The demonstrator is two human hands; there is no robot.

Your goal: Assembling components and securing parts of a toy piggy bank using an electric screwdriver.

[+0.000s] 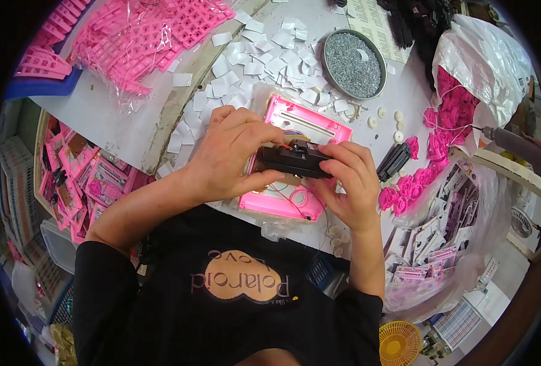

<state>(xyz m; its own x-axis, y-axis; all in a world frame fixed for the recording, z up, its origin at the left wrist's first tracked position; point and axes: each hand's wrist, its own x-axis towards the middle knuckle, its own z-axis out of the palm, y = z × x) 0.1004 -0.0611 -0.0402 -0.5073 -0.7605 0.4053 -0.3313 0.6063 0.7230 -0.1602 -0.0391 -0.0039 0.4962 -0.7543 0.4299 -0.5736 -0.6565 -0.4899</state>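
left hand (231, 155) + right hand (351, 183): fingers pinching black part (293, 160) from both ends | part sits over pink tray (298, 161), near worktop (103, 116) front edge | screw dish (354, 63) behind

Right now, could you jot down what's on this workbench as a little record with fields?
Left hand: grips the black part from its left end
Right hand: fingers on the part's right end
Beneath: open pink toy case with wires
Behind: round tin of small metal bits, white paper slips
Right side: pink flower pieces
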